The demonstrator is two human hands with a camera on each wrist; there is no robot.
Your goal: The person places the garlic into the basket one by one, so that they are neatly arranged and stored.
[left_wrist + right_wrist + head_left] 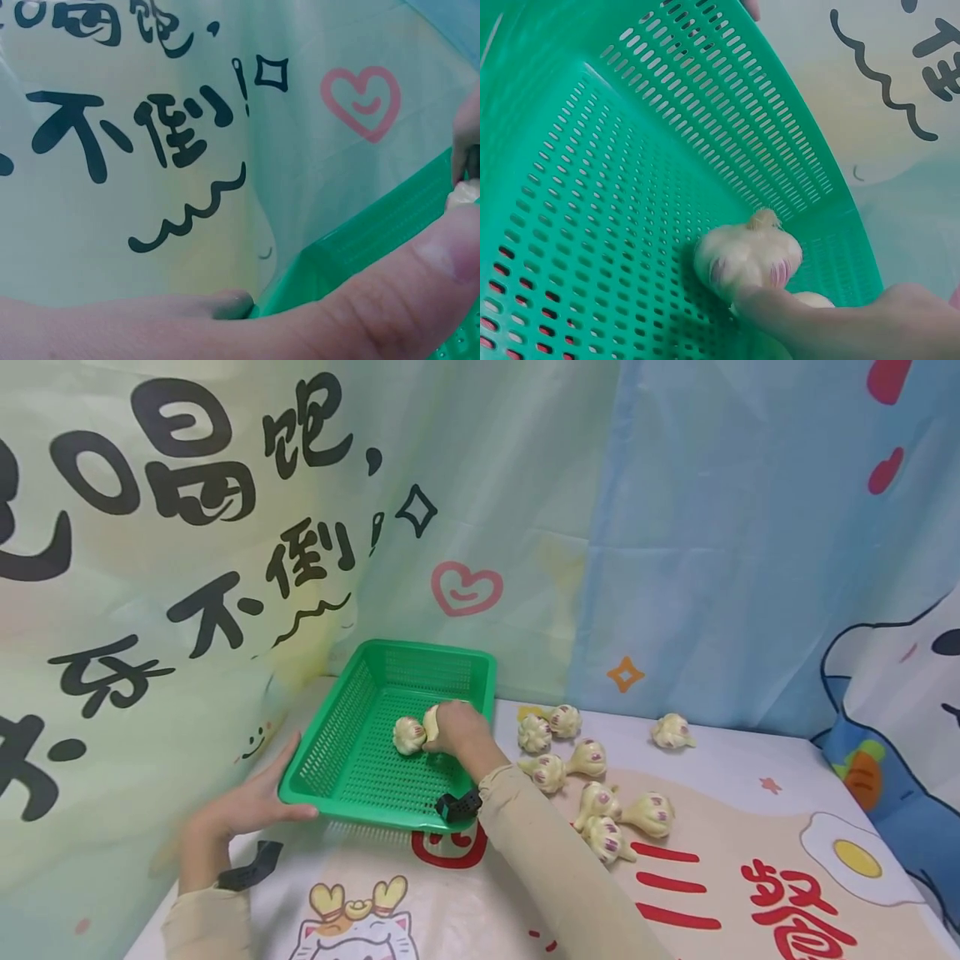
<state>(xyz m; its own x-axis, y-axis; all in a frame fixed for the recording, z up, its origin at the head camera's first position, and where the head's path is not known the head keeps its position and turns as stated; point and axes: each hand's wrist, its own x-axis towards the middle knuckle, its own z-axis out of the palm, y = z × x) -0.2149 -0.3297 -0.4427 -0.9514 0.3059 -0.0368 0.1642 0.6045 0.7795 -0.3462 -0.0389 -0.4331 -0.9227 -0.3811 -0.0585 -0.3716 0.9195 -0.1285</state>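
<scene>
A green perforated basket [360,814] stands at the left of the table. My right hand [461,731] reaches inside it, fingers curled round a garlic bulb [431,724]; another bulb [408,736] lies just left of that one. In the right wrist view, one bulb [746,255] shows beside the thumb of the right hand [862,326], and a second [814,299] is mostly hidden behind it. My left hand [251,797] rests at the basket's front-left corner, thumb and fingers spread along its outside. The left wrist view shows that thumb [375,307] extended across the basket's edge.
Several garlic bulbs [588,758] are grouped right of the basket, and one bulb [672,732] lies apart near the back edge. A printed cloth curtain [525,527] hangs behind and at the left. The tabletop [720,777] carries printed pictures and red lettering.
</scene>
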